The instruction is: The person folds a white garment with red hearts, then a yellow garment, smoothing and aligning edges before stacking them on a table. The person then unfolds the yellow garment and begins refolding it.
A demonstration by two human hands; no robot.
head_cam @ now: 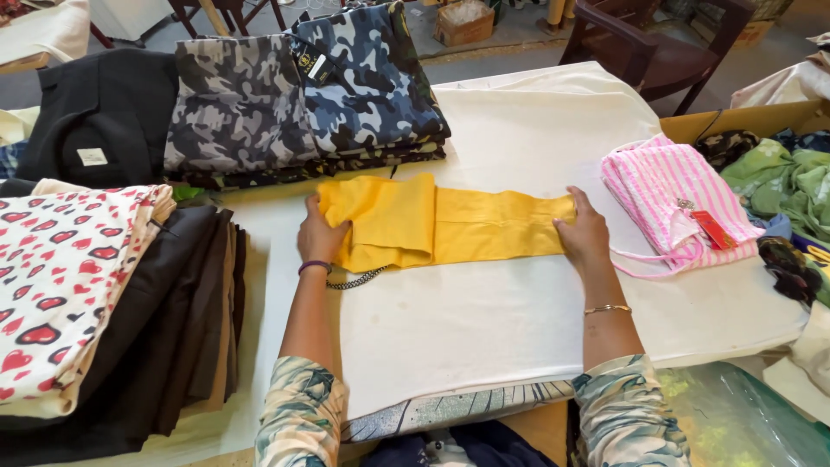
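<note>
White-covered table (484, 329) fills the view. Far edge: stack of camo garments (303, 104), black garment (95, 112) beside it. Near L: pile w/ heart-print cloth (60, 285) on dark folded fabrics (181, 320). R side: pink striped garment (670, 195), tag attached. Centre — yellow garment (450, 223), folded into a long strip, flat on the table just below the camo stack. Left hand (322, 235) grips its doubled L end, fingers curled over the fold. Right hand (584, 232) pinches the R end. Small braided cord (354, 280) by L wrist.
</note>
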